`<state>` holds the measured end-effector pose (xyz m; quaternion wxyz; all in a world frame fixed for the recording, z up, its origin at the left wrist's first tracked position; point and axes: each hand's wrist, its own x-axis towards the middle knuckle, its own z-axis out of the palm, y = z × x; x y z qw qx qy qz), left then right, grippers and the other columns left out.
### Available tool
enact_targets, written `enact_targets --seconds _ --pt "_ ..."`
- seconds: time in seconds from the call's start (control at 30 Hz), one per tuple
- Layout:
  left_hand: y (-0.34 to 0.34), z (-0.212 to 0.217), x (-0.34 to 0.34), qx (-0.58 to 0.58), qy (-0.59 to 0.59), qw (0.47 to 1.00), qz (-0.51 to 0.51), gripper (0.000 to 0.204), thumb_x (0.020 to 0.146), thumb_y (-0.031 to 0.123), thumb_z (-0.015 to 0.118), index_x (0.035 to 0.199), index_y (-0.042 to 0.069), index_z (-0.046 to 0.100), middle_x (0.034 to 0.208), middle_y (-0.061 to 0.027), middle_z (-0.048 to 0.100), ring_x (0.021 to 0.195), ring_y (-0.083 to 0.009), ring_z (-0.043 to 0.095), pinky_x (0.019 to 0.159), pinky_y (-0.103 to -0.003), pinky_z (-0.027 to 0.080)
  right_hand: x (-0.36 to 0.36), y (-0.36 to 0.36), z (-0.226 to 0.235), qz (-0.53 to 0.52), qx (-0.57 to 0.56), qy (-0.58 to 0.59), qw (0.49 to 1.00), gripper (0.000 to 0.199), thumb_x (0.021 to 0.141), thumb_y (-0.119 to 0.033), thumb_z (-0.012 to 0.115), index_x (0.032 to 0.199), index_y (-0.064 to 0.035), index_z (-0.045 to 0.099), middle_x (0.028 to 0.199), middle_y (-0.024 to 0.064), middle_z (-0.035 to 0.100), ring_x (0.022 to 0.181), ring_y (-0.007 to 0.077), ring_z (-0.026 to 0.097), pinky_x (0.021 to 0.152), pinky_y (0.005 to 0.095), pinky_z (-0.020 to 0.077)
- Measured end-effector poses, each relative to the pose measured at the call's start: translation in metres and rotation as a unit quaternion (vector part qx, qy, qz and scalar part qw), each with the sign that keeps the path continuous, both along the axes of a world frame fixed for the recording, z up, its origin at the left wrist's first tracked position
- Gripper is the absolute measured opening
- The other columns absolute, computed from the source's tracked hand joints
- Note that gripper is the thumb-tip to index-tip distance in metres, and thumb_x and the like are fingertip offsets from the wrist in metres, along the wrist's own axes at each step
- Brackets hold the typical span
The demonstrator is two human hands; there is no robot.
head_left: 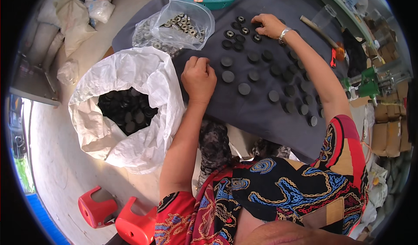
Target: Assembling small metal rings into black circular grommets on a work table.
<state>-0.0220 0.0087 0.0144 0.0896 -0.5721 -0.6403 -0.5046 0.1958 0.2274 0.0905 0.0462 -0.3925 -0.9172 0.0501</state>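
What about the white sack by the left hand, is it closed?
No, the white sack gapes open, with black round pieces visible inside.

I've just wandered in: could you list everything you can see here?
Grey cloth-covered table: one, grey, centre
Flat round black discs: dozens, black, loose on table
Black discs with metal centres: several, black and silver, by right hand
Round plastic basin: one, teal, top, holding discs
Clear plastic bag of metal rings: at least one, silvery contents, below basin
Woven disc-filled sack: one, white, left
Plastic stools: two, red, lower left
Wooden-handled tool: one, tan, upper right
Metal machine: one, green, right
Cardboard boxes: several, brown, right and top left
Hands: two; left hand curled beside sack, right among discs
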Motion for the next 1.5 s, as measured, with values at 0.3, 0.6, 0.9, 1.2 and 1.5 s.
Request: enact_targets --seconds 0.3,0.6,0.9,1.2,1.5 --pt "0.001 0.001 0.0 -0.001 0.005 1.0 0.003 0.008 0.069 0.001 0.063 0.075 0.006 0.063 0.074 -0.0084 0.057 0.069 -0.0293 0.06 0.059 -0.04 0.048 0.006 -0.033 -0.003 0.025 0.023 -0.014 0.999 0.037 0.073 -0.011 0.068 0.11 -0.0021 0.064 0.096 0.0183 0.066 0.094 0.0341 0.063 0.086 0.0418 0.049" --pt "-0.001 0.0 0.0 0.001 -0.002 1.0 0.0 0.007 0.068 0.001 0.064 0.074 0.005 0.062 0.075 -0.0083 0.057 0.071 -0.0292 0.059 0.059 -0.041 0.047 0.007 -0.025 -0.001 0.03 0.066 -0.038 0.997 0.035 0.072 -0.012 0.07 0.105 -0.0011 0.066 0.091 0.0182 0.067 0.091 0.0356 0.064 0.082 0.0429 0.0498" --pt "-0.003 0.002 -0.001 -0.009 -0.015 1.0 -0.004 0.008 0.068 0.001 0.064 0.074 0.006 0.062 0.075 -0.008 0.056 0.071 -0.0289 0.058 0.059 -0.041 0.047 -0.062 -0.013 0.019 -0.015 0.037 -0.058 0.998 0.028 0.08 -0.022 0.068 0.102 -0.0053 0.066 0.098 0.016 0.068 0.093 0.0345 0.064 0.082 0.0445 0.0492" --pt "-0.005 0.005 -0.001 0.002 -0.017 1.0 -0.009 0.009 0.071 -0.001 0.063 0.078 0.005 0.064 0.073 -0.0089 0.057 0.066 -0.029 0.059 0.058 -0.04 0.047 -0.075 0.005 0.004 0.004 0.042 -0.066 0.997 0.031 0.075 -0.022 0.069 0.102 -0.0073 0.066 0.096 0.0171 0.068 0.095 0.0344 0.064 0.082 0.0432 0.0498" --pt "-0.003 0.008 0.001 0.01 -0.023 1.0 -0.016 0.009 0.071 -0.001 0.063 0.077 0.005 0.064 0.072 -0.0087 0.057 0.065 -0.0287 0.059 0.058 -0.04 0.047 -0.026 0.036 -0.002 -0.111 0.042 0.084 0.989 0.036 0.071 -0.02 0.069 0.1 -0.002 0.06 0.091 0.0202 0.067 0.089 0.0368 0.064 0.079 0.0418 0.0503"
